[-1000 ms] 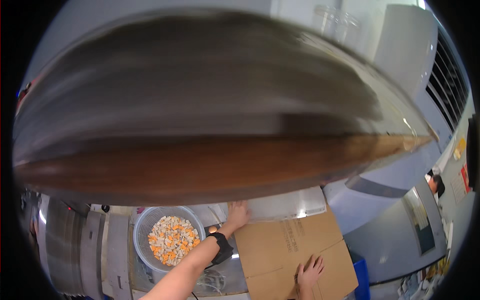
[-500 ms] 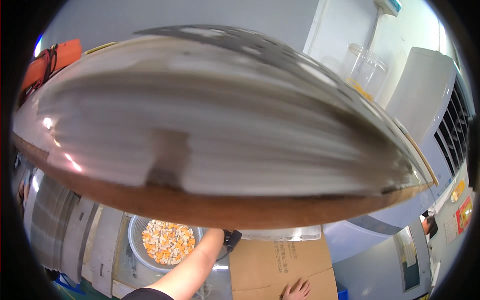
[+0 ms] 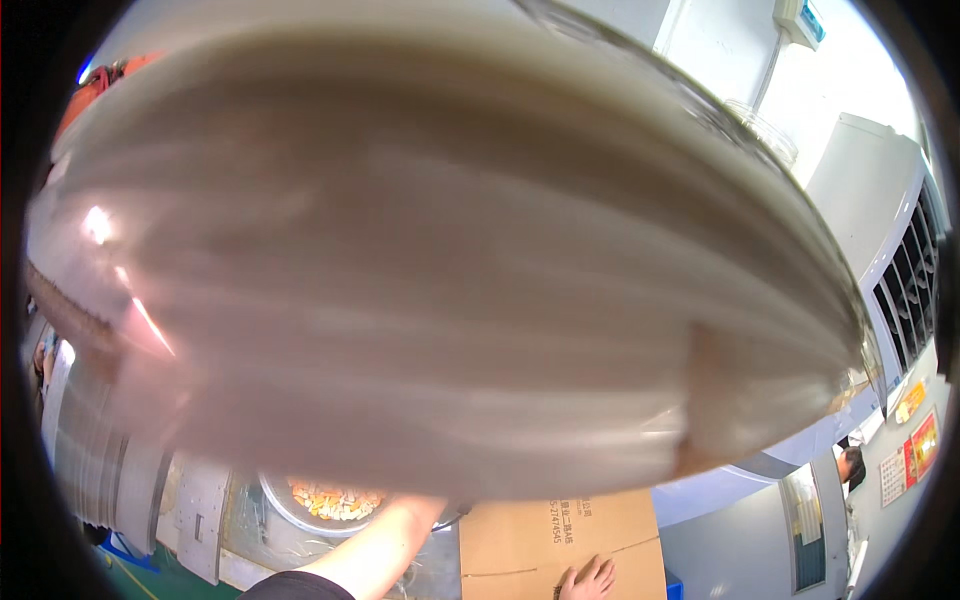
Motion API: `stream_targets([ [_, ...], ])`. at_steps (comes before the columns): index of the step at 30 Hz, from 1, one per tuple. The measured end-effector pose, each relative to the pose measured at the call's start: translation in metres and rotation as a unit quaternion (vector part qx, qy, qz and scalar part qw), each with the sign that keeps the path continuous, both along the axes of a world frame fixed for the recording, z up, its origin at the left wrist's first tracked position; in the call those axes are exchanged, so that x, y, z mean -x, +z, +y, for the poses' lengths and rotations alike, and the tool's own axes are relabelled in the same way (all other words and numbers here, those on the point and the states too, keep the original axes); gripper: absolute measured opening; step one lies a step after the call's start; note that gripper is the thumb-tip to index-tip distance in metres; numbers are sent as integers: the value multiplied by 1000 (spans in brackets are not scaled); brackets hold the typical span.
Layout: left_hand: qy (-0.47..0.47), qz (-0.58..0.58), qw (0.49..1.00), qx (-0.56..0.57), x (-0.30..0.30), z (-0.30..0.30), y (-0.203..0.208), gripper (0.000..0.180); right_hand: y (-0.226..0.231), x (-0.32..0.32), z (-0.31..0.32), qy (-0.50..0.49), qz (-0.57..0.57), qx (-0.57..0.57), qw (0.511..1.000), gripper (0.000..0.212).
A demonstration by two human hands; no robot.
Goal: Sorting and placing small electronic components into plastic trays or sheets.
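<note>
Right hand flat on the carton, left hand out of sight

The right hand lies palm down on the carton, fingers slightly spread, closed around nothing. The left hand is hidden, so I cannot tell whether it grips anything; only its forearm shows, reaching up between basket and carton from a dark sleeve.

The carton lies at lower centre, a seam across its face, with no open flap in sight. Left of it, the basket holds loose orange and pale pieces. Judging by this, the pieces are gathered and none shows on the carton; what is left to do with either, the view does not settle.

A big shiny surface, badly blurred, fills most of the view and covers the far parts of both basket and carton. The lower edge cuts off the carton's near end and part of the right hand.
</note>
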State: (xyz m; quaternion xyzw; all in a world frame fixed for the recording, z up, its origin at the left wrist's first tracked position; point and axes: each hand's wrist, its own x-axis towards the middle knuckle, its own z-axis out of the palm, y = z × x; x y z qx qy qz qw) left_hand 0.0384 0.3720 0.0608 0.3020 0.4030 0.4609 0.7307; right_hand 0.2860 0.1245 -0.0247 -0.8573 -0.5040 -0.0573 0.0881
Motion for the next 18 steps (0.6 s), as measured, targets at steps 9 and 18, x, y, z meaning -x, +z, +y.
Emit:
stream_targets([
  [9,193,-196,957,87,-57,-11,-99,36,0,-3,-5,35,-35,-65,997,49],
  [18,152,-231,944,183,-42,-101,-75,36,-12,-2,5,30,-2,-131,991,41],
])
